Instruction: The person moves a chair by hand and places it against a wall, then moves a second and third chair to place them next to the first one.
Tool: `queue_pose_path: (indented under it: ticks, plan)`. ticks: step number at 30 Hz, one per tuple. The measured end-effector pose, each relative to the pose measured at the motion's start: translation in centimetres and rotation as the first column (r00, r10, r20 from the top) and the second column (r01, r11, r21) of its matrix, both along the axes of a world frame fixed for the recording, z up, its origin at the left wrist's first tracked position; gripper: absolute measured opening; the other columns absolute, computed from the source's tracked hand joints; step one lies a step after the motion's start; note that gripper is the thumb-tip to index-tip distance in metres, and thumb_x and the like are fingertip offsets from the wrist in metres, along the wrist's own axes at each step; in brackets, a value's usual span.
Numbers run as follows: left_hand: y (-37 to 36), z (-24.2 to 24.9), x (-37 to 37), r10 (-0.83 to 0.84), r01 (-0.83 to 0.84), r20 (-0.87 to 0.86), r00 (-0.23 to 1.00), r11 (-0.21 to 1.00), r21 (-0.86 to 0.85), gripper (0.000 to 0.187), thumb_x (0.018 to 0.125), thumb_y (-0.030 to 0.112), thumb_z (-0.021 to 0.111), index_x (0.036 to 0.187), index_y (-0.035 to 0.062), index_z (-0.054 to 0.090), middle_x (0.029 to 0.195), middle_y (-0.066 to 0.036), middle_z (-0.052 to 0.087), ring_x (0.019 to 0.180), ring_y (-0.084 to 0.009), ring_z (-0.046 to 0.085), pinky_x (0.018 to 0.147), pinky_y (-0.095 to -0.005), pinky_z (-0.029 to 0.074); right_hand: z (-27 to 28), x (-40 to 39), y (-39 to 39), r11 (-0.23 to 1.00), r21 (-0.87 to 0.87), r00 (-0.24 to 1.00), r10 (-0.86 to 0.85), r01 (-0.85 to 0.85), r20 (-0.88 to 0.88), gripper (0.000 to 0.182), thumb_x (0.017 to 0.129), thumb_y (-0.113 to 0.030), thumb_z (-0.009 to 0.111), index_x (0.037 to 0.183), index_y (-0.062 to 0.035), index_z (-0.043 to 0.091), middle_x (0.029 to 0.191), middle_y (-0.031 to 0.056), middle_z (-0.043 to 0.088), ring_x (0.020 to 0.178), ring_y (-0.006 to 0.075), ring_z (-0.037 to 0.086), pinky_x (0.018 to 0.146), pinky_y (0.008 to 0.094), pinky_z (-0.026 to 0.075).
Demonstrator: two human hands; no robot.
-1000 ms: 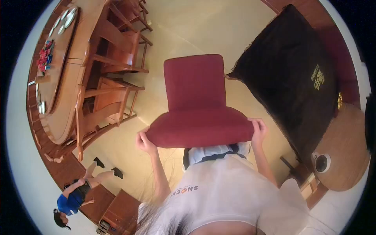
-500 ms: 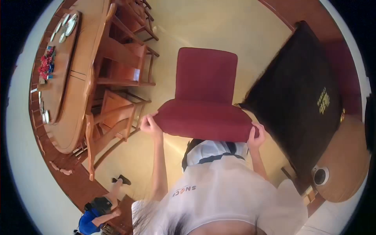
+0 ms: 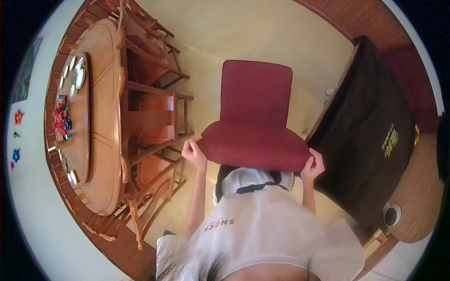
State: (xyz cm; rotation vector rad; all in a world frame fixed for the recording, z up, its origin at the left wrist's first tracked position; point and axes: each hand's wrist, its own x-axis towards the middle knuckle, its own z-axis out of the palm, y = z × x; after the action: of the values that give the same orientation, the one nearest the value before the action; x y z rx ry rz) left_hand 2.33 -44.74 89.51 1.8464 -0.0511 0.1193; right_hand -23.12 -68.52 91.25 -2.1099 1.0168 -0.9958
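A maroon fabric-covered chair (image 3: 255, 143) is in front of my body, its narrower panel pointing away from me and its wider cushioned part close to my waist. My left hand (image 3: 194, 151) is closed on the left edge of that wider part. On the opposite edge, my right hand (image 3: 313, 166) grips the same part, fingers bent round it. The chair's legs are hidden from view.
To the left stands a large wooden table (image 3: 105, 154) with dishes and red flowers (image 3: 61, 117), and several wooden chairs (image 3: 157, 124) beside it. A black-covered panel (image 3: 361, 136) is on the right, near a round wooden top (image 3: 422, 187). Pale tiled floor (image 3: 262, 33) lies ahead.
My view has swung left, bringing more of the table and the left wall in. The maroon chair and both hands sit slightly further right in view. The person at lower left is out of sight.
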Motion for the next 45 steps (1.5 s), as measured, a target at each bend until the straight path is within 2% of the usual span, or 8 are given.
queue_pose_path:
  ticks: [9, 19, 24, 31, 36, 39, 41, 45]
  plan:
    - [-12.4, 7.3, 0.6, -0.062, 0.064, -0.043, 0.997, 0.996, 0.059, 0.026, 0.086, 0.007, 0.040, 0.069, -0.0064, 0.055, 0.072, -0.013, 0.062, 0.072, -0.0183, 0.058, 0.071, -0.0300, 0.045, 4.4, -0.6, -10.9, 0.996, -0.005, 0.996, -0.085, 0.086, 0.019, 0.020, 0.080, -0.007, 0.046, 0.085, 0.0070, 0.059, 0.087, 0.0180, 0.062, 0.082, 0.0262, 0.060, 0.075, 0.0323, 0.046]
    - [-22.1, 10.1, 3.4, -0.158, 0.167, -0.071, 0.985, 0.975, 0.148, 0.023, 0.086, 0.007, 0.041, 0.071, -0.0053, 0.054, 0.072, -0.014, 0.062, 0.071, -0.0209, 0.060, 0.071, -0.0314, 0.046, 5.8, 1.5, -19.0, 0.957, 0.073, 0.958, -0.274, 0.280, -0.083, 0.019, 0.081, -0.007, 0.047, 0.085, 0.0050, 0.061, 0.083, 0.0162, 0.063, 0.074, 0.0260, 0.061, 0.068, 0.0317, 0.047]
    - [-21.0, 2.3, 4.5, -0.212, 0.208, 0.002, 0.977, 0.958, 0.196, 0.024, 0.086, 0.009, 0.040, 0.070, -0.0062, 0.052, 0.071, -0.015, 0.061, 0.070, -0.0220, 0.059, 0.068, -0.0321, 0.045, -2.9, 3.6, -18.2, 0.874, 0.183, 0.893, -0.446, 0.450, -0.067, 0.018, 0.081, -0.009, 0.050, 0.082, 0.0029, 0.063, 0.076, 0.0141, 0.063, 0.068, 0.0220, 0.060, 0.063, 0.0296, 0.046]
    - [-16.5, -15.8, 5.6, -0.197, 0.185, 0.082, 0.977, 0.973, 0.139, 0.024, 0.083, 0.005, 0.040, 0.067, -0.0051, 0.055, 0.069, -0.012, 0.061, 0.068, -0.0201, 0.057, 0.068, -0.0309, 0.044, -21.3, 4.0, -12.7, 0.793, 0.370, 0.848, -0.530, 0.484, 0.026, 0.014, 0.080, -0.006, 0.051, 0.076, 0.0051, 0.058, 0.070, 0.0090, 0.060, 0.065, 0.0158, 0.055, 0.063, 0.0282, 0.043]
    - [-13.7, -25.5, 9.2, -0.268, 0.256, 0.091, 0.959, 0.958, 0.129, 0.026, 0.085, 0.010, 0.043, 0.069, -0.0052, 0.057, 0.068, -0.011, 0.061, 0.065, -0.0175, 0.056, 0.065, -0.0298, 0.043, -32.3, 5.2, -5.7, 0.779, 0.266, 0.808, -0.589, 0.568, 0.002, 0.014, 0.081, -0.005, 0.050, 0.076, 0.0048, 0.058, 0.069, 0.0076, 0.058, 0.064, 0.0148, 0.053, 0.059, 0.0275, 0.043]
    - [-12.6, -26.8, 9.5, -0.333, 0.316, 0.059, 0.941, 0.929, 0.194, 0.027, 0.084, 0.011, 0.043, 0.070, -0.0054, 0.059, 0.066, -0.010, 0.060, 0.063, -0.0166, 0.054, 0.063, -0.0286, 0.042, -32.6, 4.4, -2.8, 0.712, 0.335, 0.764, -0.644, 0.617, -0.036, 0.015, 0.081, -0.005, 0.049, 0.077, 0.0052, 0.058, 0.071, 0.0092, 0.059, 0.064, 0.0160, 0.054, 0.060, 0.0283, 0.044]
    - [-12.4, -26.3, 9.4, -0.354, 0.363, -0.082, 0.932, 0.904, 0.225, 0.025, 0.085, 0.009, 0.043, 0.073, -0.0060, 0.059, 0.074, -0.013, 0.063, 0.072, -0.0184, 0.058, 0.071, -0.0300, 0.044, -31.5, 3.9, -2.8, 0.716, 0.371, 0.791, -0.604, 0.592, -0.095, 0.015, 0.082, -0.006, 0.047, 0.077, 0.0043, 0.057, 0.071, 0.0089, 0.058, 0.065, 0.0154, 0.054, 0.061, 0.0279, 0.044]
    - [-12.7, -28.1, 11.0, -0.417, 0.414, -0.025, 0.908, 0.889, 0.198, 0.025, 0.085, 0.009, 0.042, 0.072, -0.0053, 0.058, 0.074, -0.013, 0.063, 0.073, -0.0188, 0.058, 0.072, -0.0306, 0.045, -32.2, 4.8, -3.8, 0.740, 0.380, 0.813, -0.580, 0.555, -0.057, 0.014, 0.082, -0.006, 0.047, 0.080, 0.0037, 0.056, 0.074, 0.0088, 0.058, 0.067, 0.0153, 0.053, 0.063, 0.0276, 0.043]
